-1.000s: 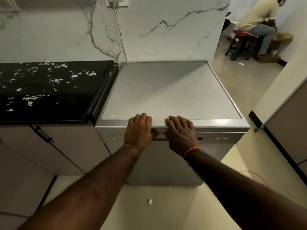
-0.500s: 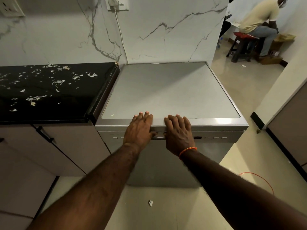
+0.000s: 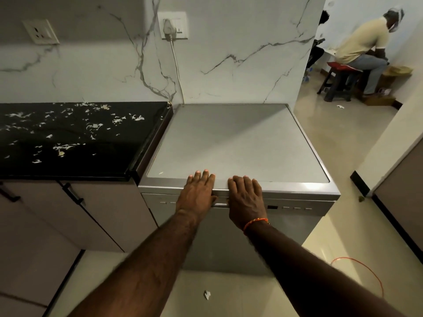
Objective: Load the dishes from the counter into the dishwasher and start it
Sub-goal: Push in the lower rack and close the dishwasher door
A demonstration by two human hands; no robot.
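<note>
Your left hand [image 3: 197, 193] and right hand [image 3: 246, 197] lie flat, fingers straight and together, on the dishwasher [image 3: 238, 147] front edge; scrap-strewn black counter [image 3: 68, 138] alongside, white plug cord [image 3: 176, 65] behind.

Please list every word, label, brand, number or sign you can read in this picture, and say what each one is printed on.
No text here can be read.
Dishwasher control panel: small pale marks and a dark display window, too small and blurred to read.
Wall socket plates: no lettering can be made out.
Black countertop: the white flecks are scraps, not print.
Left hand and right hand cover the middle of the panel.
</note>
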